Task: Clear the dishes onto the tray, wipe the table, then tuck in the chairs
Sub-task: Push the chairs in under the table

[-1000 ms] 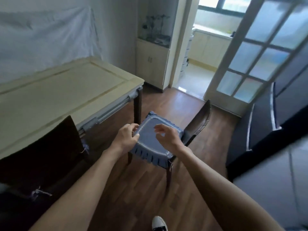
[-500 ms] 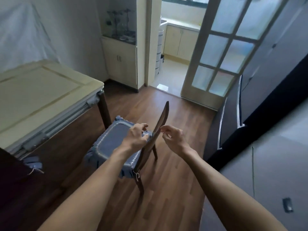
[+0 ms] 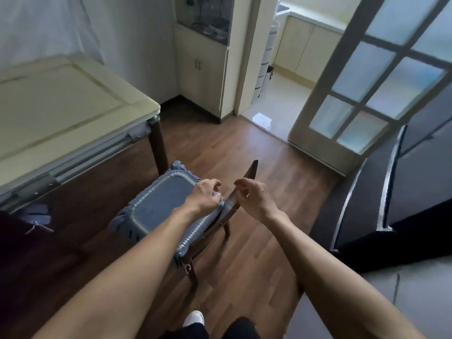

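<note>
A dark wooden chair [image 3: 250,171] with a blue cushion [image 3: 159,209] stands on the floor beside the corner of the cream-topped table [image 3: 61,113], its seat facing the table. Its backrest shows edge-on between my hands. My left hand [image 3: 204,195] rests on the cushion's rear edge with its fingers curled against the backrest. On the other side of the backrest, my right hand [image 3: 253,199] has thumb and fingers closed around the rail. No dishes, tray or cloth are in view.
A second dark chair with a blue cushion tie [image 3: 36,216] sits under the table at lower left. A dark sofa [image 3: 415,192] fills the right side. Ahead are a glass-paned door [image 3: 367,94], a cream cabinet [image 3: 203,69] and wooden floor [image 3: 281,167].
My hands left the cushion top and came to the chair's backrest, one on each side. The view swung to the right, so the table slid leftward.
</note>
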`<state>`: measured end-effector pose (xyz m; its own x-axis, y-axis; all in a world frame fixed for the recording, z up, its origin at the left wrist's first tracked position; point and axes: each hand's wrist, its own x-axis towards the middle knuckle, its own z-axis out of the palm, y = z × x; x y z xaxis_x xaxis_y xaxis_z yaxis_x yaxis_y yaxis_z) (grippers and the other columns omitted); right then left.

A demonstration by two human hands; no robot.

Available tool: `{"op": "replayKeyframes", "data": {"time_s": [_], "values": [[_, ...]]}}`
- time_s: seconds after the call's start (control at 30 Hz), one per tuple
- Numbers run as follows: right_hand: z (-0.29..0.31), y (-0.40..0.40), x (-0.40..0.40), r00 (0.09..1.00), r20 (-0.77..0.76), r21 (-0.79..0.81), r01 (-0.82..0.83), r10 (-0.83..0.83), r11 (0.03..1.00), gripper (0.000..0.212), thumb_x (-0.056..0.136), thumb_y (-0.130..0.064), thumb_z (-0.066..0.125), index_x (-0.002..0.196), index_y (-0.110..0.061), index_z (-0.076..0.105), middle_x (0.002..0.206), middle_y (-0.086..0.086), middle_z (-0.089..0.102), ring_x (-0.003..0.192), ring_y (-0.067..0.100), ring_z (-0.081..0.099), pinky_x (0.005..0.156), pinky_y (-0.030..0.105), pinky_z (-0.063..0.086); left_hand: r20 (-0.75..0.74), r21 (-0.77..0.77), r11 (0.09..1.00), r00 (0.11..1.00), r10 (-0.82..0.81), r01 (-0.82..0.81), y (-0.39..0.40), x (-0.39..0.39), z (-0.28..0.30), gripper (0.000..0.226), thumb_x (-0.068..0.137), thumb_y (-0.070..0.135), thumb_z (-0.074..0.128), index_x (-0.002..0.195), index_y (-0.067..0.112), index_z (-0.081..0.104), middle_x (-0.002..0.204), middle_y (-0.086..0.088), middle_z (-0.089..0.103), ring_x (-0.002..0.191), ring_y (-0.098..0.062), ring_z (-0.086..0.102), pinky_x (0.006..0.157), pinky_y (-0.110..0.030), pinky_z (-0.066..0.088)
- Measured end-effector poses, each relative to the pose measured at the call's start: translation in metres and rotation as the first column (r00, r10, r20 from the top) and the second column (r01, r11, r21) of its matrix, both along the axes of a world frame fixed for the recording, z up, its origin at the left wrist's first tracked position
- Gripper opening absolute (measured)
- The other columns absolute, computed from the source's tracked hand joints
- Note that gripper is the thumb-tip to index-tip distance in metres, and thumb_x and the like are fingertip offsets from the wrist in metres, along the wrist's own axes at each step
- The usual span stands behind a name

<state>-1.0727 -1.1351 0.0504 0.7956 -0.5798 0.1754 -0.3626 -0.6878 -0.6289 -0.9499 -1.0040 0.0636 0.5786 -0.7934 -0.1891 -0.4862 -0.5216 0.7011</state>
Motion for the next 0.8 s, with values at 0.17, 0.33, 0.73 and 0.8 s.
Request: {"op": "replayKeyframes", "data": {"time_s": [0.17,0.33,0.73,0.8], "values": [[-0.027,-0.043,0.038,0.975,-0.129,0.02,-0.182,0.183,0.983,0.024,0.081,-0.006,0.06,0.1,-0.009,0.074,0.098,0.011,0.073,0.092,0.03,0.068,0.082,0.035,0.054,-0.013,0.081,0.992,0.995,0.102,-0.101,-0.011,0.021,-0.019,0.04,0.093,0.017,0.052,0.132,0.01,0.056,0.12,-0.009,0.062,0.111,-0.024,0.059,0.086,-0.027,0.044],[-0.052,-0.081,0.077,0.889,-0.197,0.036,-0.415,0.413,0.909,0.026,0.083,-0.015,0.063,0.107,-0.011,0.073,0.105,0.005,0.073,0.099,0.024,0.067,0.087,0.031,0.052,-0.029,0.165,0.953,0.965,0.261,-0.253,-0.018,0.029,-0.039,0.04,0.095,0.019,0.052,0.133,0.009,0.054,0.118,-0.008,0.063,0.11,-0.025,0.059,0.089,-0.031,0.045],[-0.099,-0.136,0.073,0.657,-0.407,-0.166,-0.737,0.635,0.656,0.041,0.095,-0.038,0.047,0.069,-0.011,0.064,0.076,0.009,0.07,0.077,0.037,0.064,0.069,0.037,0.048,-0.006,0.319,0.772,0.813,0.582,-0.55,-0.061,-0.051,-0.094,0.032,0.098,0.029,0.045,0.12,0.015,0.064,0.118,-0.009,0.068,0.11,-0.029,0.062,0.089,-0.036,0.049],[-0.104,-0.136,0.068,0.647,-0.403,-0.212,-0.754,0.648,0.622,0.048,0.095,-0.04,0.04,0.062,-0.013,0.062,0.072,0.007,0.069,0.075,0.036,0.064,0.07,0.037,0.046,0.093,0.362,0.744,0.816,0.571,-0.562,-0.058,-0.065,-0.103,0.033,0.099,0.034,0.036,0.102,0.019,0.066,0.109,-0.005,0.07,0.1,-0.028,0.063,0.078,-0.036,0.047]]}}
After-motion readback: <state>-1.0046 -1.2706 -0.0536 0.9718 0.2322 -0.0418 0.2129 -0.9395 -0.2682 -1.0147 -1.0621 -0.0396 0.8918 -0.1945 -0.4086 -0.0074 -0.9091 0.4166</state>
